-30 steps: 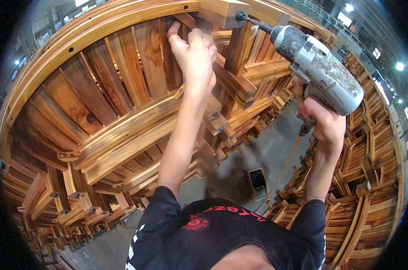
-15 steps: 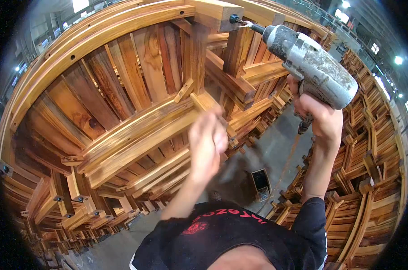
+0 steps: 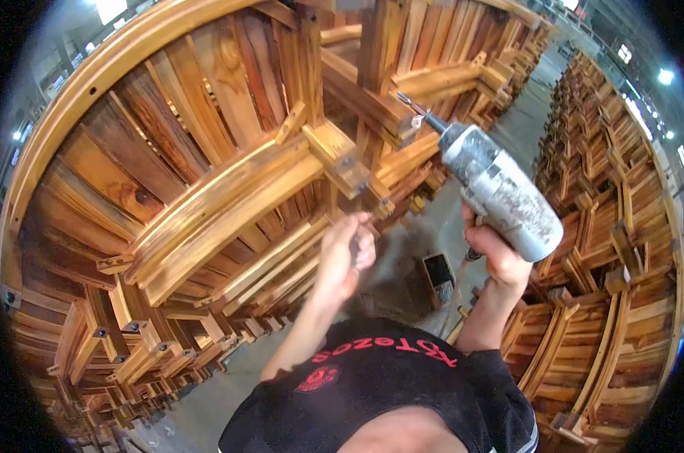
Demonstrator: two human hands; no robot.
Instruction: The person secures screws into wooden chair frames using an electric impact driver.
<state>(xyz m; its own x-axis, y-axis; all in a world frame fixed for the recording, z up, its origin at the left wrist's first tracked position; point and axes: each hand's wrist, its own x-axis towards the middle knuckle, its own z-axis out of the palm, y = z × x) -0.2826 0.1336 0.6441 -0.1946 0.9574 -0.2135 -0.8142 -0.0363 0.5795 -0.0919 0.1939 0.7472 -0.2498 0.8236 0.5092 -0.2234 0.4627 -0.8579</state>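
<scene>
My right hand [image 3: 500, 245] grips a worn grey impact driver [image 3: 504, 189] by its handle, with a hose running down from it. The driver's long bit [image 3: 417, 107] points up and left, apart from the wood as far as I can see. My left hand [image 3: 346, 253] is closed, fingers curled, with something small and dark that I cannot make out. It is just below the end of a wooden block [image 3: 338, 155] fixed to a curved slatted wooden frame [image 3: 198, 98]. A dark bolt head [image 3: 363, 188] shows near that block's end.
On the floor below stands an open box [image 3: 437, 275] with small parts in it. Stacked wooden frames [image 3: 583, 325] line the right side, and more frames with bolts [image 3: 134, 327] stand at lower left. A grey floor aisle [image 3: 527, 128] runs between the rows.
The driver has come down and away from the black bolt at the frame's top edge. My left hand has dropped slightly and slowed. The view has shifted a little.
</scene>
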